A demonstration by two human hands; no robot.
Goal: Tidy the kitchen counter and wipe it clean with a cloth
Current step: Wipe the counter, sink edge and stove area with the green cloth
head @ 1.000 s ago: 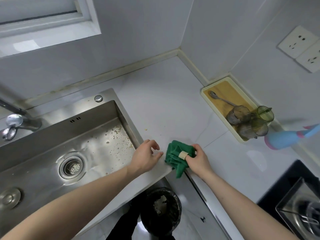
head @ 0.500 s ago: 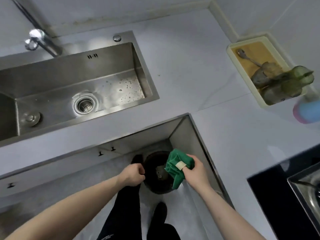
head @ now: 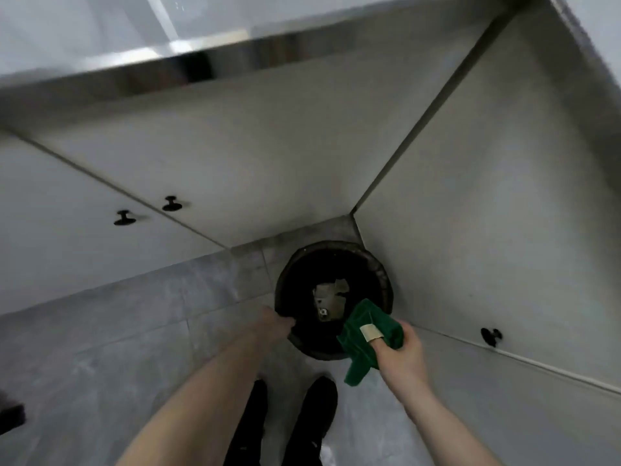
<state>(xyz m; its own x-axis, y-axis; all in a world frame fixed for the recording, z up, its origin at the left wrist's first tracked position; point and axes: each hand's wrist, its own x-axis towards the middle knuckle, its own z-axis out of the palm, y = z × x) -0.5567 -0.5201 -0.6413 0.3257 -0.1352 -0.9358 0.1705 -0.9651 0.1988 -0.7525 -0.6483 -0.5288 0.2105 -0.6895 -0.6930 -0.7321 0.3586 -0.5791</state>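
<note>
Head view looks almost straight down into the inner corner where two runs of pale cabinet fronts (head: 268,156) meet, and we stand on the grey tiled floor (head: 100,348) that fills the lower left. Round black knobs (head: 172,204) stick out from the door on the left run, and another knob (head: 491,337) from the right run. A shiny metal counter edge (head: 201,67) crosses the top of the frame, so the counter top itself is nearly out of sight. Tucked into the corner sits a round black bin (head: 379,274), close to both cabinet runs, with open floor only on our side of it.

Our right hand (head: 398,356) grips a bunched green cloth (head: 366,334) over the near right rim of the bin; the thumb, wrapped in a tan plaster, presses on top of the folds and one tail of fabric hangs down toward the floor. Our left hand (head: 274,322) reaches to the near left rim of the bin; its fingers are turned away and blurred, so we cannot tell whether they are curled or holding anything.

Pale crumpled scraps (head: 331,297) lie inside the bin, too blurred to identify. Our dark shoes (head: 316,408) show below, partly cut off by the frame.
</note>
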